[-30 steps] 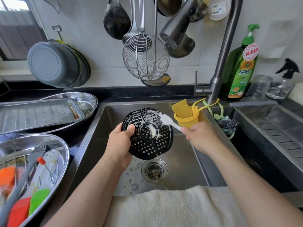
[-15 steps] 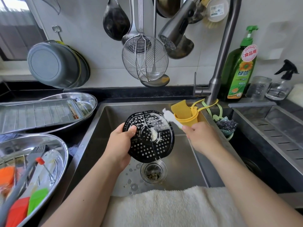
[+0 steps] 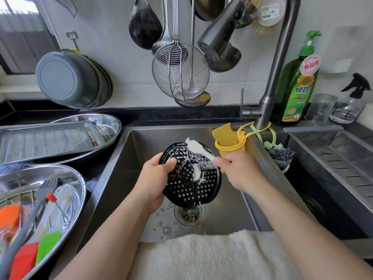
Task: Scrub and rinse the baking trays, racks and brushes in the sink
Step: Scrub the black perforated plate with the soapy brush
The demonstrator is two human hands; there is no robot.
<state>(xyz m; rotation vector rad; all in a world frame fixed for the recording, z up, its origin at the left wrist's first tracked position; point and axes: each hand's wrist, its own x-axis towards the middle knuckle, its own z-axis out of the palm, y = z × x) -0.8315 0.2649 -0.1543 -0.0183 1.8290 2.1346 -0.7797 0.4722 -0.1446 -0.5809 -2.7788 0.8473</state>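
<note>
A round black perforated rack with white suds on it hangs tilted over the steel sink. My left hand grips its left edge, thumb on the face. My right hand holds a small white brush by the handle; the brush head lies at the rack's upper rim. Left of the sink, a ribbed baking tray rests in an oval steel dish. A second oval dish at the near left holds a fork and orange, red and green silicone brushes.
The faucet rises at the sink's back right, spray head overhead. A yellow sponge holder hangs beside it. Green dish soap, a jar and a spray bottle stand at the right. Ladles and a wire skimmer hang above. A towel covers the front edge.
The brush has swept from the rack's centre up to its top rim. My right hand rose slightly with it, while the left hand kept its grip on the rack.
</note>
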